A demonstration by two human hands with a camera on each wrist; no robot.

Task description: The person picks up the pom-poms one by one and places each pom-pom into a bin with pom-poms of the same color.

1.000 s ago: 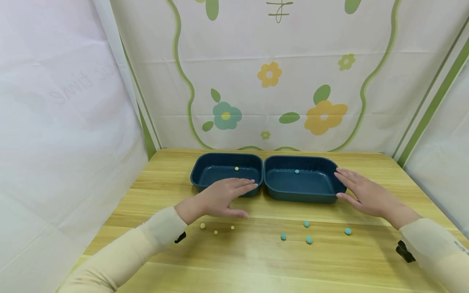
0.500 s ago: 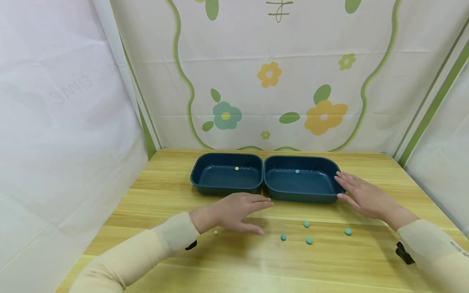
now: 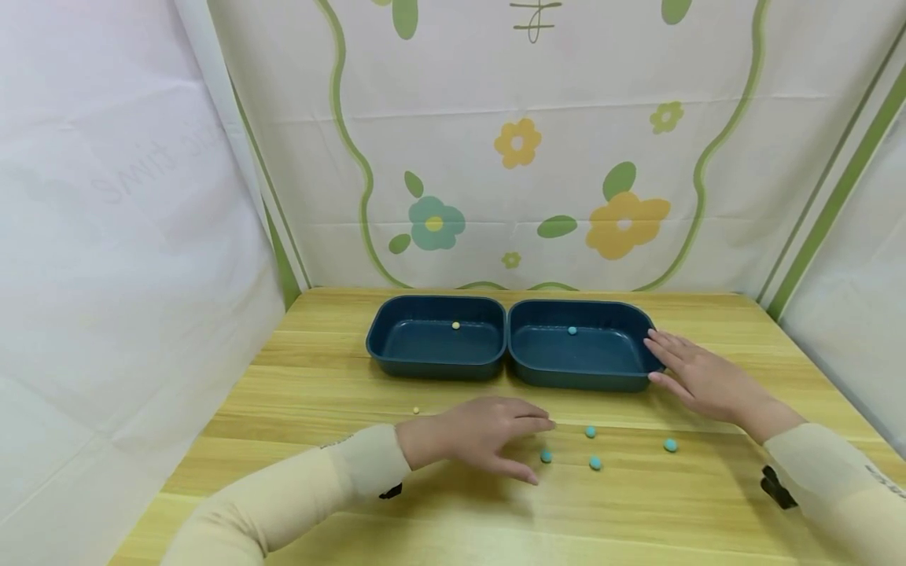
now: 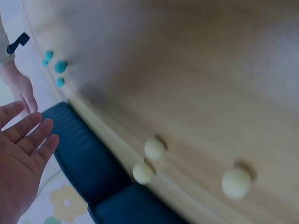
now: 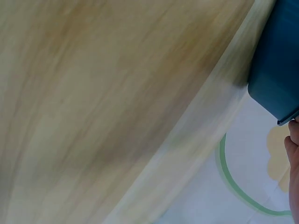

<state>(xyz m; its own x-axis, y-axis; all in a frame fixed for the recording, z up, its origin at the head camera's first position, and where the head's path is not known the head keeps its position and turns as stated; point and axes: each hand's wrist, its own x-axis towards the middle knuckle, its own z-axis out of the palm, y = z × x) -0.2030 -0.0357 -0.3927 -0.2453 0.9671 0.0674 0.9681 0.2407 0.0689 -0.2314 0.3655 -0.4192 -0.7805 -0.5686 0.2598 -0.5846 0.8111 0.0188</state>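
My left hand (image 3: 491,436) hovers over the table with straight fingers and the thumb held apart, holding nothing. Just past its fingertips lie several small turquoise balls (image 3: 591,431). A pale yellow ball (image 3: 416,410) shows behind the left wrist in the head view; the left wrist view has three yellow balls (image 4: 154,148) on the wood. With its fingers extended, my right hand (image 3: 708,384) touches the right end of the right dark blue bin (image 3: 587,380), where one turquoise ball (image 3: 572,331) lies. The left bin (image 3: 435,368) contains one yellow ball (image 3: 456,325).
Both bins stand side by side towards the back of the wooden table (image 3: 318,330). Behind them hangs a white cloth (image 3: 453,126) printed with flowers and leaves. Another white cloth (image 3: 127,275) borders the left side.
My left hand has moved right and nearer, from in front of the left bin to beside the turquoise balls. A yellow ball behind its wrist has come into sight. The right hand stays put.
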